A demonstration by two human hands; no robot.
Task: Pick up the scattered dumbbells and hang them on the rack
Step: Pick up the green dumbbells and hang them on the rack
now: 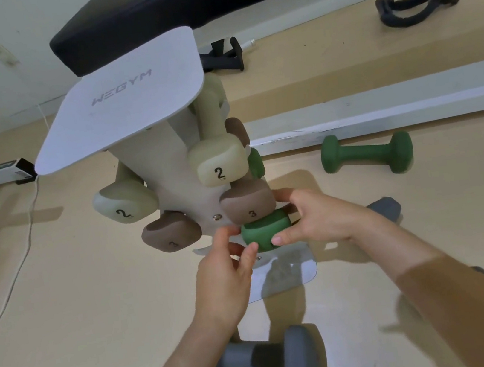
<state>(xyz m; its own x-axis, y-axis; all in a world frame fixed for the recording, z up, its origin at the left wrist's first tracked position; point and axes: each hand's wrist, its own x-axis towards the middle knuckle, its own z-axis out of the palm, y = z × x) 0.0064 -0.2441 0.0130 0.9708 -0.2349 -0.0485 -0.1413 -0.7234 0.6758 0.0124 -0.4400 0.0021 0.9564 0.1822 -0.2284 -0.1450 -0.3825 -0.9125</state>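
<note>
Head view: the green dumbbell point(262, 230) is held low on the rack point(168, 163), just under a brown dumbbell point(248, 204). Its near head is gripped by the right hand point(318, 219) and pinched by the left hand point(226, 276). It is judged rigid, dense and matte-coated, and best taken by the handle.

dumbbell point(366, 153) on floor point(99, 330) right of rack point(128, 106); second dumbbell point(270, 358) before rack

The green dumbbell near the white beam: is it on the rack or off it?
Off. The green dumbbell lies on its side on the floor, well apart from the rack.
</note>
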